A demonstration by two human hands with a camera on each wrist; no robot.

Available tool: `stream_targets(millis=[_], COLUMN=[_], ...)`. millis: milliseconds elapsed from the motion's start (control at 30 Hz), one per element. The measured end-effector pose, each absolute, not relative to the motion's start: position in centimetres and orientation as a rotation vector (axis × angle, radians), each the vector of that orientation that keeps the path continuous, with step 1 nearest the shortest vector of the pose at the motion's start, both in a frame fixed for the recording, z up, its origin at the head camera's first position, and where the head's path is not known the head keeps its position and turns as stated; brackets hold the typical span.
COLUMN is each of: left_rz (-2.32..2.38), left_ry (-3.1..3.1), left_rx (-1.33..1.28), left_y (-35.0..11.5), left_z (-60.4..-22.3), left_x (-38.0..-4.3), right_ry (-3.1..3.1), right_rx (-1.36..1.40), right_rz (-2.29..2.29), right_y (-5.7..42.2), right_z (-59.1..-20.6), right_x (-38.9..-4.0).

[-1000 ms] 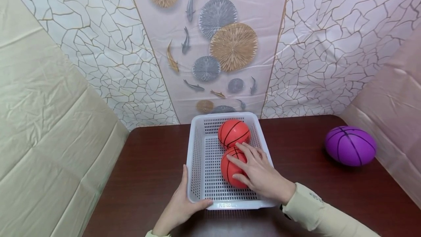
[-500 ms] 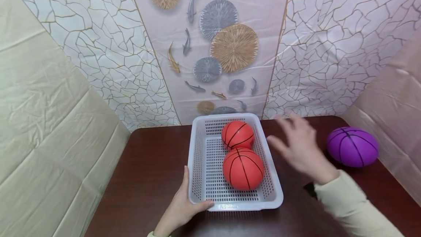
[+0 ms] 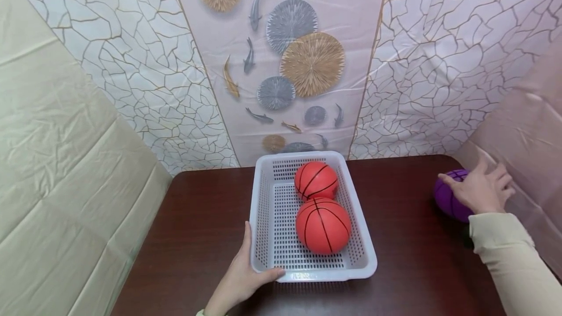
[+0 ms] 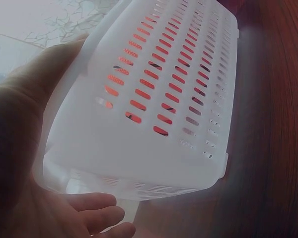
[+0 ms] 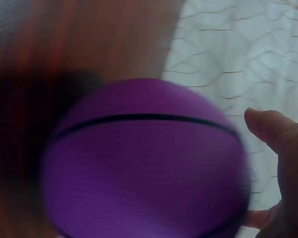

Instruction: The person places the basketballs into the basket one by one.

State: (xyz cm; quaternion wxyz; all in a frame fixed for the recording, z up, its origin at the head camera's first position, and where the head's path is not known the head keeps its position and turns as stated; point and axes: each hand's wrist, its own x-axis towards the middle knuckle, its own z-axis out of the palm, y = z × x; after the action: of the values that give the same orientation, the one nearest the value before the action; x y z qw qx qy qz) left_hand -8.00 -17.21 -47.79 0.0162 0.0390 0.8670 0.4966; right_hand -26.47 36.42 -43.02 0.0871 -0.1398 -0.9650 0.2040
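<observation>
My left hand (image 3: 240, 273) grips the near-left corner of a white perforated plastic basket (image 3: 327, 275), thumb over the front rim. In the left wrist view the basket's slotted wall (image 4: 134, 153) fills the middle, with fingers (image 4: 102, 218) curled beneath the corner. Two red balls with black basketball lines lie inside: a smaller far ball (image 3: 316, 180) and a larger near ball (image 3: 323, 227). At the right, my right hand (image 3: 483, 190) reaches over a purple ball (image 3: 451, 200), fingers spread. In the right wrist view, the purple ball (image 5: 144, 168) looms large beside the thumb (image 5: 270, 126).
The dark brown table (image 3: 210, 218) extends on both sides of the basket. Behind it hangs a patterned cloth (image 3: 290, 121). A beige cloth wall (image 3: 74, 184) stands at the left, and a pinkish one (image 3: 535, 126) lies close beyond the purple ball.
My right hand has left the near red ball and swung right to the purple ball. The far and near red balls stay in the basket; my left hand keeps its grip.
</observation>
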Motion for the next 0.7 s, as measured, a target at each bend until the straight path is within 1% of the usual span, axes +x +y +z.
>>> stream_targets(millis=[167,500,700], left_rz=[1.534,1.531,1.555], left_ry=[2.690,2.707,2.703], left_rx=[0.100,0.094,0.102], left_y=[-17.0,-17.1,-17.2], left_z=[-48.0,-48.1,-47.9], left_x=[-8.0,-7.9,-8.0], right_ry=[-2.891,-3.062,-3.073], right_rx=[-0.475,-0.525,-0.491], right_rz=[0.615,0.645,0.630], right_y=[36.9,36.9,36.6], right_z=[-44.0,-43.2,-42.9], right_x=[-26.3,-25.3,-25.3])
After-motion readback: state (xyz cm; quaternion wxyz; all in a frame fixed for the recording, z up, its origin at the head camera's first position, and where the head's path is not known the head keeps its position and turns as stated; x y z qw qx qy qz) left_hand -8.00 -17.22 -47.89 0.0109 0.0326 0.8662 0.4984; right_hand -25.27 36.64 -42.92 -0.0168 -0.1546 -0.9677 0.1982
